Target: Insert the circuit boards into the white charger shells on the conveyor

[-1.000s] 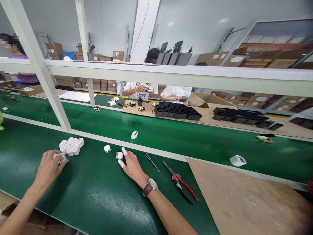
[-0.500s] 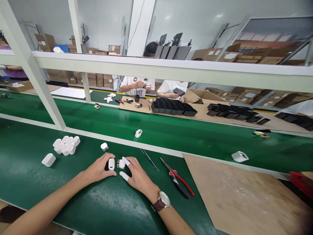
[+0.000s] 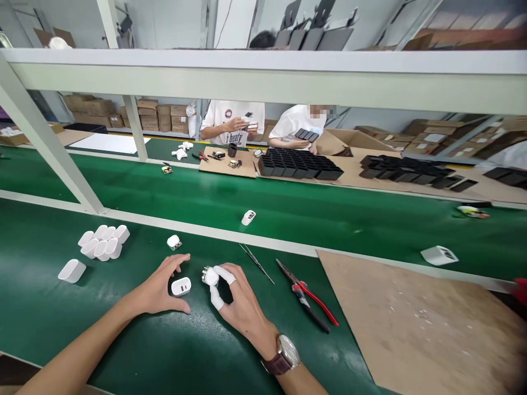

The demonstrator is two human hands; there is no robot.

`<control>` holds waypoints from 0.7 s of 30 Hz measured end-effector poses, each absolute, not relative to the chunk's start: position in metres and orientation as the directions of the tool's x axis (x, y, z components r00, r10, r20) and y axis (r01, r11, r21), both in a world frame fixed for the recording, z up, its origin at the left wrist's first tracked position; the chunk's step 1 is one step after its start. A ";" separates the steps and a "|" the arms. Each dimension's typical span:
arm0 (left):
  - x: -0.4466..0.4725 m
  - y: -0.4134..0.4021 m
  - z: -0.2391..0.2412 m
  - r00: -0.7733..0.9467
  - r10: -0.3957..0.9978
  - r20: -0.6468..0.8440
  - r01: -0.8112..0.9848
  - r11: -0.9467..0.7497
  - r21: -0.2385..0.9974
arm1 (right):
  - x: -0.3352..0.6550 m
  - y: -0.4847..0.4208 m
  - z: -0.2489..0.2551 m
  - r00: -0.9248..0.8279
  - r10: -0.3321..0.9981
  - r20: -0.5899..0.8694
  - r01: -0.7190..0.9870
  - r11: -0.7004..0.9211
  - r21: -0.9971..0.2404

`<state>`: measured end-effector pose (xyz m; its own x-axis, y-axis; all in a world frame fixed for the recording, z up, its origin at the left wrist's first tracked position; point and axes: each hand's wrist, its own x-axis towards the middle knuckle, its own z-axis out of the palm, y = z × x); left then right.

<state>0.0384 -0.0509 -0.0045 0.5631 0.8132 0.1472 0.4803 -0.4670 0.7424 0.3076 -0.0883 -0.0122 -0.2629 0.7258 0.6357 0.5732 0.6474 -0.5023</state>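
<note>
My left hand (image 3: 158, 288) is open, its thumb and fingers spread around a white oval charger housing (image 3: 181, 286) with two dark slots in its floor. The housing rests on the green bench and the fingers appear apart from it. My right hand (image 3: 234, 293), with white finger cots on thumb and forefinger, pinches a small white-capped circuit board (image 3: 211, 276) just right of the housing. A similar white-capped board (image 3: 174, 242) lies beyond my left hand. Further left stand a group of white housings (image 3: 101, 248) and a single white housing (image 3: 71, 271).
Tweezers (image 3: 257, 263) and red-and-black long-nose pliers (image 3: 307, 296) lie right of my right hand, beside a brown board (image 3: 411, 318). On the green conveyor belt (image 3: 197, 200) are white chargers (image 3: 248, 218). Across it, two people handle parts near rows of black housings (image 3: 300, 164).
My left hand has opened away from the housing, which now shows its slotted inside. My right thumb and forefinger have closed on the white-capped board. The camera view has tilted down.
</note>
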 end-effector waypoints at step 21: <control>0.058 -0.062 -0.020 0.640 0.625 0.448 0.496 -0.781 0.380 | 0.294 -0.115 -0.003 -0.406 0.679 0.612 0.539 0.718 -0.439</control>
